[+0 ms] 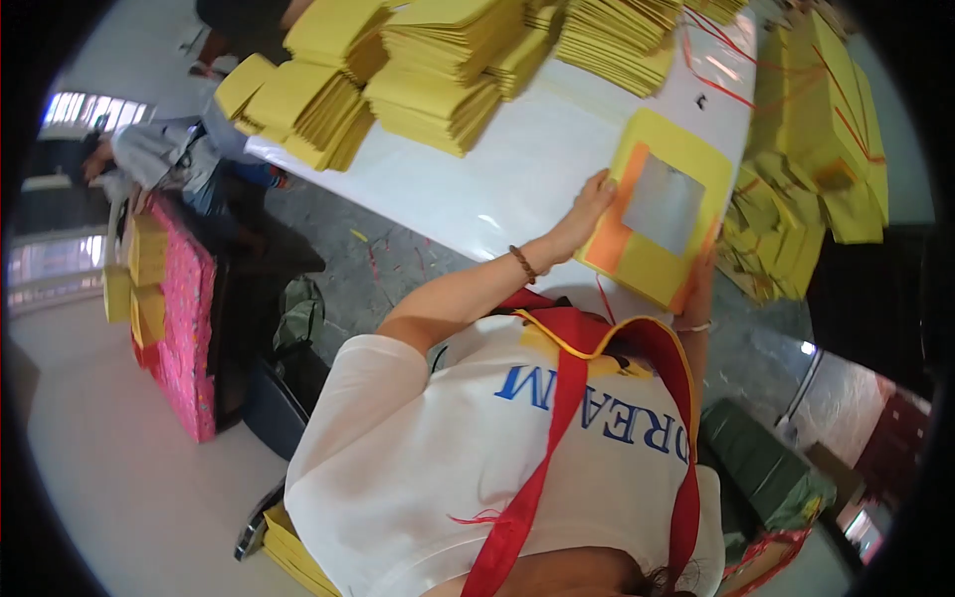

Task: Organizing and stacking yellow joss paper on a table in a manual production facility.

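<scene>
L arm is stretched fwd, left hand (587,204) laid flat, fingers spread; right hand (708,249) is mostly hidden, wrist bent.

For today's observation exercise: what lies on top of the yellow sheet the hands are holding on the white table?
On the yellow sheet lie an orange panel and a silver square partly overlapping it. The left hand rests on the orange edge. What the silver square covers cannot be seen.

A: Pretty bright daylight overall. The white table (517,169) has a soft glare patch near the middle, and the windows (85,109) at upper left are blown out.

B: Yep, heavy fisheye too. Black vignette all around, table edge bends, corners go soft. The silver square (664,204) on the yellow sheet looks washed out; lower right is dimmer and smeary.
</scene>
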### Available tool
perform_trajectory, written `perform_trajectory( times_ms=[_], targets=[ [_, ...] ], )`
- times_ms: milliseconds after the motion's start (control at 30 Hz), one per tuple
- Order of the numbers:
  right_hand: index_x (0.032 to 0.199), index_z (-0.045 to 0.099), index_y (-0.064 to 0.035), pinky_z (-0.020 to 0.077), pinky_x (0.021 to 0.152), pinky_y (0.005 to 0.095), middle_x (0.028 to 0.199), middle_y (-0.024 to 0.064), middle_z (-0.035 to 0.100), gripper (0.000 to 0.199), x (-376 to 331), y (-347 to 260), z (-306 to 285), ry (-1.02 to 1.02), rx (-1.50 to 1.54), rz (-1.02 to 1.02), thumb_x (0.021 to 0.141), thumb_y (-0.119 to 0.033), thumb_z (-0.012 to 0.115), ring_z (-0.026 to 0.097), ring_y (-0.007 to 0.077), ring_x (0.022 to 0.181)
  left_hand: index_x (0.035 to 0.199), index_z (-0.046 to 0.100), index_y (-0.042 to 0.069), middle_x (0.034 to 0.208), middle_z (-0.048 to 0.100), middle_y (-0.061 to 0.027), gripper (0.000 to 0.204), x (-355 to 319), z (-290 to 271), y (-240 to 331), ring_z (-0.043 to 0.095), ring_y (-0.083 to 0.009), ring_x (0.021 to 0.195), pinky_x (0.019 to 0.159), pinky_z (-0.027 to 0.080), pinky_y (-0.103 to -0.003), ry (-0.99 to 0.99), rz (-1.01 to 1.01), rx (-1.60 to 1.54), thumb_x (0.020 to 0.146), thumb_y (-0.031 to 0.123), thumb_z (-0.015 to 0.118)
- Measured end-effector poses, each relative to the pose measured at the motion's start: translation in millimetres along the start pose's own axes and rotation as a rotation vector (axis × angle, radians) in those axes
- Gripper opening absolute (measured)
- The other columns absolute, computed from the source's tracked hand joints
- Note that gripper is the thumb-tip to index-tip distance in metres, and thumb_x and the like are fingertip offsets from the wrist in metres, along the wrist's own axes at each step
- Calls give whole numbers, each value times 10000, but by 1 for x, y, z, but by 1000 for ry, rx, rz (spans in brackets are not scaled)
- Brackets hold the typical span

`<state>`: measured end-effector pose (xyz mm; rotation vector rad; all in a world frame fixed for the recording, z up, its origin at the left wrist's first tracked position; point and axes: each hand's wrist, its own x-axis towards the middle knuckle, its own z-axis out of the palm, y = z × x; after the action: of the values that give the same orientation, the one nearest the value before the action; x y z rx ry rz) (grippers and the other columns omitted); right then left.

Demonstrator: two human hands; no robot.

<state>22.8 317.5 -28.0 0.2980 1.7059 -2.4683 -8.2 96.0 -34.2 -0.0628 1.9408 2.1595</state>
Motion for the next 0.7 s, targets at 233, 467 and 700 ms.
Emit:
perform_trajectory(
  times_ms=[233, 467, 700],
  targets=[
    [1467, 192, -70, 307, 1059, 328, 1470, 71, 283, 678, -6, -8, 2, -10, 70, -132, 916, -257, 541, 320, 191, 1321, 1434, 114, -40, 1459, 234, -196, 772, 8, 9, -1, 254, -250, 1349, 1094, 247, -329, -121, -42, -205, 946, 444, 467],
    [1414, 329, -75, 282, 1072, 352, 1445, 87, 347, 607, -10, -11, -7, 96, -92, -320, 884, -234, 578, 317, 218, 1331, 1413, 219, -21, 1384, 354, -136, 627, 0, 3, 24, 361, -192, 1265, 1030, 325, -312, -87, -11, -76, 975, 375, 432],
    [1127, 641, -155, 224, 1093, 454, 1349, 111, 486, 355, -23, -33, -17, -138, -1274, -684, 780, -230, 652, 300, 336, 1344, 1289, 481, 69, 1322, 440, -115, 431, -15, -15, 61, 422, -225, 1205, 1004, 337, -365, -86, 336, 497, 913, 266, 557]
  ],
)
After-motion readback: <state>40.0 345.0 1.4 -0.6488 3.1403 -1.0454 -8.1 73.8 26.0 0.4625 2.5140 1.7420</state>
